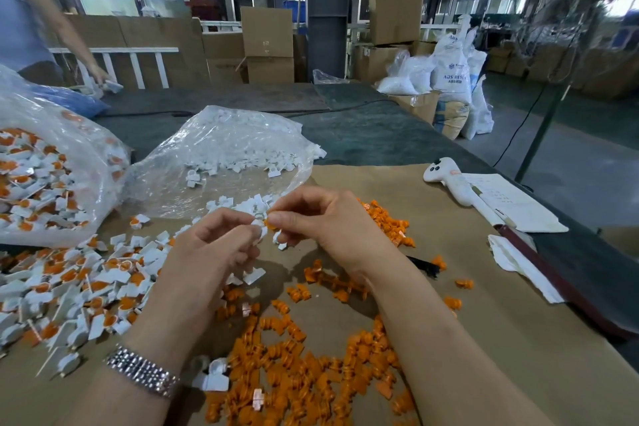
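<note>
My left hand (pixel 211 245) pinches a small white plastic piece (pixel 258 229) at table centre. Against it, my right hand (pixel 321 218) pinches a small orange plastic insert (pixel 270 223); the two parts touch between my fingertips. Loose orange inserts (pixel 304 377) lie in a heap on the brown cardboard (pixel 484 339) below my forearms. A pile of white pieces fitted with orange inserts (pixel 69 287) spreads at the left. Plain white pieces (pixel 242 206) spill from a clear plastic bag (pixel 221 156) just beyond my hands.
A second clear bag of assembled pieces (pixel 45 176) sits far left. A white handheld controller (pixel 449 183), papers (pixel 511 201) and a dark red bar (pixel 567 287) lie at the right. Another person (pixel 31 17) stands back left. Cardboard boxes (pixel 266 45) and white sacks (pixel 449 73) stand behind.
</note>
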`<state>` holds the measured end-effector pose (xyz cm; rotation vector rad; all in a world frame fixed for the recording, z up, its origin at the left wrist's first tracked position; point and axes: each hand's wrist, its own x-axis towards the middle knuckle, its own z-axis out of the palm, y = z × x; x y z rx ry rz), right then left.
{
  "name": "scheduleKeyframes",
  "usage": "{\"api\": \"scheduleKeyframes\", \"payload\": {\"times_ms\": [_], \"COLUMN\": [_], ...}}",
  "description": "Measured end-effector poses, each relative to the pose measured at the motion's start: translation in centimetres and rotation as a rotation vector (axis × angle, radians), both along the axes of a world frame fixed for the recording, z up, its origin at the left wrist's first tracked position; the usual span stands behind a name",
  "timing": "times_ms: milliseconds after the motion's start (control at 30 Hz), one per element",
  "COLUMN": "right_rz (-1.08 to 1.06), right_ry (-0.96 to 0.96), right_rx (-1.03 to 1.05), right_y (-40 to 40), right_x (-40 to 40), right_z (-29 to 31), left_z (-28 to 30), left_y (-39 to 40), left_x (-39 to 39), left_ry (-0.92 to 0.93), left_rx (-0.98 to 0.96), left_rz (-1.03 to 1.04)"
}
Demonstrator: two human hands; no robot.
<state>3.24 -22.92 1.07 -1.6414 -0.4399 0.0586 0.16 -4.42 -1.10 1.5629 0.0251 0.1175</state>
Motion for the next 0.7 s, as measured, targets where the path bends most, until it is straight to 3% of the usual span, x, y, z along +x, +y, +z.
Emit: {"api": "scheduleKeyframes", "payload": {"times_ms": [300,400,700], "right_rz": [-0.052,-0.041,-0.032], "right_ry": [-0.073,-0.098,-0.140], "right_rx": [0.037,0.002,-0.089], "right_y": [0.40,0.61,0.38], "right_x": [-0.18,-0.51,-0.89], "right_z": [-0.10,-0.08,0.36], "left_z": [0.04,-0.01,-0.08], "left_y": [0.30,0.33,0.45], "left_x": [0.34,0.23,0.08], "left_ry": [0.104,0.106,0.020], "left_rx": [-0.405,-0.440,-0.437], "left_rz": [-0.150,-0.225,-0.177]}}
